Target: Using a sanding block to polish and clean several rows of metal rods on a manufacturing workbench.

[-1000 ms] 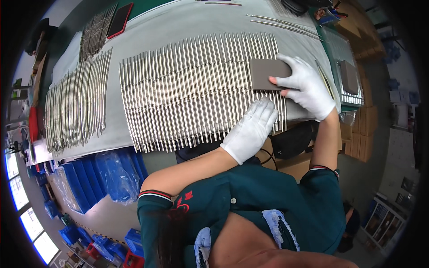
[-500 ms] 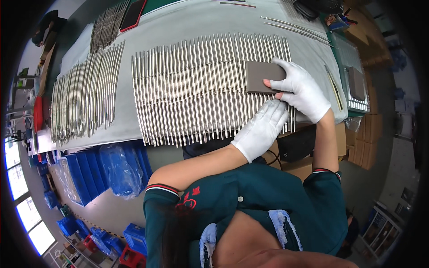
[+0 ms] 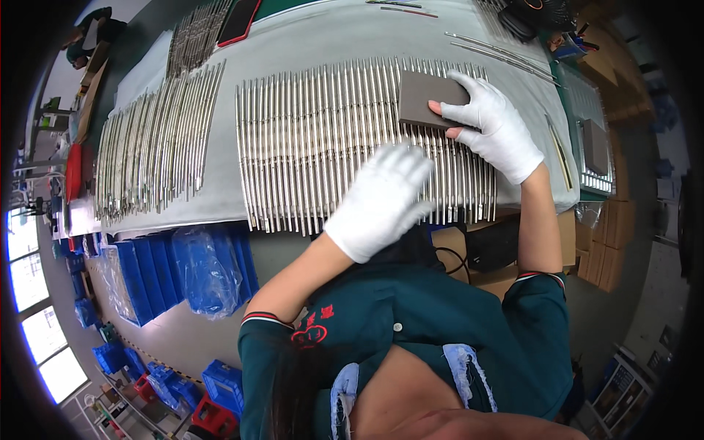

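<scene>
A wide row of slim, shiny metal rods lies side by side on the pale cloth in front of me. My right hand, in a white glove with bare thumb and fingertip showing, grips a flat grey-brown block over the right part of the row. The underside of the block is hidden. My left hand, also gloved in white, is over the near middle of the rods. Its fingers are stretched out and smeared by motion, with nothing seen in them; whether it touches the rods I cannot tell.
Another batch of rods lies to the left, with a darker bundle behind it. A red-edged phone lies at the back. A second grey-brown block sits at the right. Blue bins stand below the table's left front edge.
My left hand has left the near right end of the row and moved left, away from my right hand. My right hand and the block have shifted farther from me.
</scene>
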A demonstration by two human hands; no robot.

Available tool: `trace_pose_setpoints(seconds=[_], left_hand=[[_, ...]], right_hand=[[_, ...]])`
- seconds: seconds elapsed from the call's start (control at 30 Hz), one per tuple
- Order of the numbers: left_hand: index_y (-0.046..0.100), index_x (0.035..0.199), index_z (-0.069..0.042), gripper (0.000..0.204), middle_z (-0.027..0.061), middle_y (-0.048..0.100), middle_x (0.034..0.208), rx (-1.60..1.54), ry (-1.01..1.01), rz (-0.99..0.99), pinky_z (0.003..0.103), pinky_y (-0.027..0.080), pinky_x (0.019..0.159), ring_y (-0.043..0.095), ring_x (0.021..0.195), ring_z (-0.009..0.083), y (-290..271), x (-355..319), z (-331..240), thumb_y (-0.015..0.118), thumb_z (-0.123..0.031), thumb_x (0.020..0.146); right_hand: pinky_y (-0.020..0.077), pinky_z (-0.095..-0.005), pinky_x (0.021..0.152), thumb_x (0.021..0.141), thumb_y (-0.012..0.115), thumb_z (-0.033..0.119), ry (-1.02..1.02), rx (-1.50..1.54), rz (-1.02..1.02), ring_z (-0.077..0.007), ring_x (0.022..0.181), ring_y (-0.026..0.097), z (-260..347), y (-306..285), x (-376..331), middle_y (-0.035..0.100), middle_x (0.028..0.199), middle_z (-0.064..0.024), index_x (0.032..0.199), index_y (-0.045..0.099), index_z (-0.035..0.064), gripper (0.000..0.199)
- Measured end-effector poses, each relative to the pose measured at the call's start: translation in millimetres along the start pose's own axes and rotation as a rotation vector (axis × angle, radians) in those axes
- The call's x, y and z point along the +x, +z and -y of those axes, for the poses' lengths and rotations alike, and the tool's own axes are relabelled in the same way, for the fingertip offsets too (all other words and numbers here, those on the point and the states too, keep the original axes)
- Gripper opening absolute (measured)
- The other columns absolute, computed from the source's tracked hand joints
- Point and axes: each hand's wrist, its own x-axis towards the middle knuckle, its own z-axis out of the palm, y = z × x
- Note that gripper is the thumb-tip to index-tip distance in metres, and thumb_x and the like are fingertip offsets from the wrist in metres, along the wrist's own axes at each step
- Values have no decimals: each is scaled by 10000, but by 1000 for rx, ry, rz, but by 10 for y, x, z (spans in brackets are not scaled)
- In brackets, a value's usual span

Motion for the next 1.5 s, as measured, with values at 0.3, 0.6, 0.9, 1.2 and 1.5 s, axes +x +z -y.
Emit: trace_pose_setpoints(seconds=[0.3, 0.6, 0.9, 1.2, 1.5], left_hand=[[461, 1339, 46, 916, 225, 490, 1377, 369, -268, -4, 519, 241, 1129, 415, 1329, 363, -60, -203, 546, 626, -647, 762], [453, 1345, 59, 885, 263, 479, 1369, 180, -144, -29, 492, 296, 1122, 415, 1313, 419, 190, 129, 312, 622, -613, 795], [467, 1320, 116, 1075, 256, 476, 1387, 449, -306, 97, 524, 234, 1129, 373, 1365, 376, -105, -52, 531, 613, -735, 680], [460, 1329, 120, 1114, 258, 471, 1394, 445, -349, 100, 521, 237, 1130, 379, 1366, 361, -69, -52, 549, 594, -767, 669], [459, 1337, 107, 1106, 261, 474, 1388, 378, -333, 57, 517, 233, 1136, 385, 1359, 369, -60, -38, 546, 605, -764, 671]], right_hand=[[408, -392, 1027, 750, 748, 179, 49, 24, 140, -339, 1193, 509, -131, 2, -154, 509, 1368, -137, 1153, 706, 291, 420], [393, -375, 1040, 726, 742, 66, 189, 172, 102, -341, 1213, 497, -299, -257, -499, 503, 1373, -155, 1188, 691, 199, 484], [460, -401, 943, 685, 761, 17, 343, 320, 104, -352, 1092, 565, -301, -313, -828, 531, 1326, -168, 1124, 706, 157, 465], [437, -407, 960, 699, 768, 150, -31, -66, 158, -325, 1067, 549, 72, -126, -261, 547, 1288, -133, 1064, 728, 263, 385], [396, -465, 1013, 765, 736, 232, -191, -130, 104, -332, 1118, 555, 444, 243, 159, 565, 1241, -177, 1122, 695, 291, 363]])
